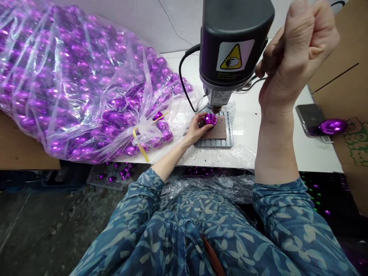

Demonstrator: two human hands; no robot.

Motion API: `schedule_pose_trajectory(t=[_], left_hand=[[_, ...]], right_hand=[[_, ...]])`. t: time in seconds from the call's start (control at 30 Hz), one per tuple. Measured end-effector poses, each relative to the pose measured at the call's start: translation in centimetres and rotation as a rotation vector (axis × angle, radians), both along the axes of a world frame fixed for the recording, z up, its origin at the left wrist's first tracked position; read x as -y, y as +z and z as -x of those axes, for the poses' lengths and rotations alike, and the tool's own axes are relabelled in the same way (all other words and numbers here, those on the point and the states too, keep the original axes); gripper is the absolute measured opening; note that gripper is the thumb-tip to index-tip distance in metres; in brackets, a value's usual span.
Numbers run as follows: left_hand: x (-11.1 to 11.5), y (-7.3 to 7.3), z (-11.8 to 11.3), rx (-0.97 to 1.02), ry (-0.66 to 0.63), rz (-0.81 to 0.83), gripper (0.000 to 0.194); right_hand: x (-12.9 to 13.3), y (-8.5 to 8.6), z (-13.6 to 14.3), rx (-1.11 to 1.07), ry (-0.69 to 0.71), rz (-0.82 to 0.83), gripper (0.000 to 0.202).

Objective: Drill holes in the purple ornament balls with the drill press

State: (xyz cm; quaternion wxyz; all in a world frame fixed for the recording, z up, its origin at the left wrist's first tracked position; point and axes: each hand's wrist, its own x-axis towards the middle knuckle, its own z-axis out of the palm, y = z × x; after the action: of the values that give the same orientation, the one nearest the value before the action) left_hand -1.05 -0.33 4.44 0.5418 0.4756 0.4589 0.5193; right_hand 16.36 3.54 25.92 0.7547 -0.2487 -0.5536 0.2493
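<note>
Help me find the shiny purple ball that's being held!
Find the big black machine at the top. Below it is a brown board on a gray base. There, the purple ball is the only one pinched in the left hand.

We've got a pale plain wall (184,19) at the back, thin cord (171,23) running down it, white counter (247,111) in front, its top glossy enough to reflect a bright streak of light (238,132). Brown cardboard (336,76) stands up along the right end, slit and printed in green; we see another cardboard piece (25,149) at far left. Floor (57,214) we log as dark grey, mottled, pale line at lower left, with deep shadow under the counter.
</note>
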Motion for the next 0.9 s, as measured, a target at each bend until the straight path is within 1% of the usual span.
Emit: schedule_pose_trajectory(t=[0.23, 0.47, 0.53, 0.67, 0.8, 0.9], left_hand=[[0.2, -0.3, -0.1, -0.041, 0.04, 0.0, 0.052], [0.5, -1.0, -0.3, -0.116, 0.034, -0.054, 0.063], [0.7, -0.9, -0.3, -0.154, 0.008, -0.083, 0.062], [1.2, -0.2, -0.3, -0.216, -0.048, -0.146, 0.052], [1.8, 0.4, -0.5, -0.192, -0.051, -0.143, 0.053], [1.8, 0.2, -0.8, -0.171, -0.036, -0.141, 0.052]], right_hand=[[-0.5, -0.4, -0.3, 0.028, -0.029, -0.005, 0.085], [-0.5, -0.5, -0.6, 0.055, -0.043, 0.005, 0.081], [-0.4, -0.4, -0.5, 0.029, -0.044, 0.011, 0.08], [-0.4, -0.4, -0.3, 0.005, -0.029, 0.008, 0.08], [-0.6, -0.5, -0.2, 0.003, -0.028, -0.001, 0.082], [-0.6, -0.5, -0.2, -0.017, -0.018, 0.003, 0.078]])
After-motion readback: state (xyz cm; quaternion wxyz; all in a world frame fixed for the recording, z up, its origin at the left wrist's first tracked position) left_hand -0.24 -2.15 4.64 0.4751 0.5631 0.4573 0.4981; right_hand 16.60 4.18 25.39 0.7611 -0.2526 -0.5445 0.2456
